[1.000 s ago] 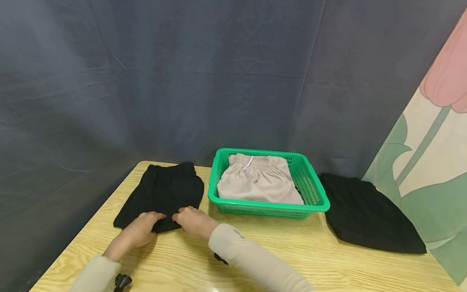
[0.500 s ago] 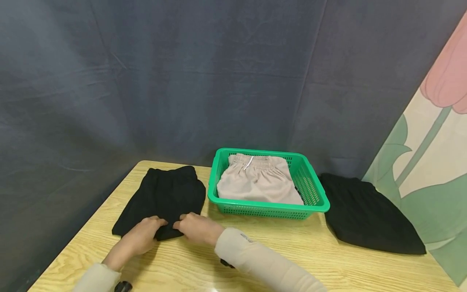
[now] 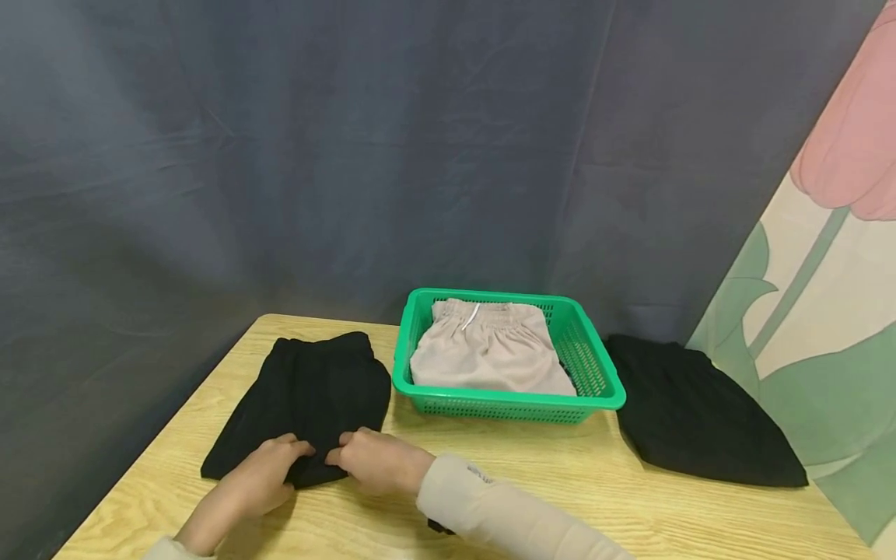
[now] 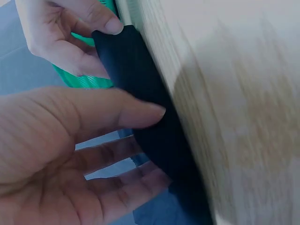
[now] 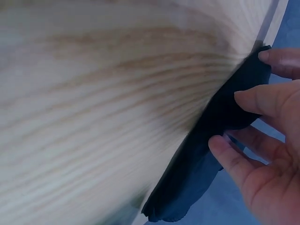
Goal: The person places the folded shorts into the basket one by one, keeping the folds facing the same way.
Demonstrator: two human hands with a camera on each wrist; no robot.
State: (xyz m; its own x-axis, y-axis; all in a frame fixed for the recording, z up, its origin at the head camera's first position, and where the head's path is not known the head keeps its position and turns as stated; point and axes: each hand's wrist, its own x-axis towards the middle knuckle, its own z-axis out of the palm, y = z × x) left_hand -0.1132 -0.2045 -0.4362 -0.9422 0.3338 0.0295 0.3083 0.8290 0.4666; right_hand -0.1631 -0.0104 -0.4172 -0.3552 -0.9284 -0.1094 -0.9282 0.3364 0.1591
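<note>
A pair of black shorts (image 3: 315, 389) lies flat at the left of the table, waist end toward the curtain. My left hand (image 3: 262, 474) pinches its near hem, the thumb on top and the fingers beneath, as the left wrist view shows. A short way to the right, my right hand (image 3: 381, 463) pinches the same hem. In the right wrist view the black cloth (image 5: 187, 159) stretches along between thumb and fingers of my right hand (image 5: 267, 154). Both hands are close over the wooden surface.
Right of the shorts stands a green basket (image 3: 498, 401) holding beige drawstring shorts (image 3: 490, 350). Beyond it lies another black garment (image 3: 700, 420) at the table's right side. A dark curtain (image 3: 392, 155) hangs behind the wooden table (image 3: 560, 482).
Both hands have drawn the black shorts a little toward me, keeping their pinch on the hem. The head view has shifted slightly. Basket and right-hand garment stay in place.
</note>
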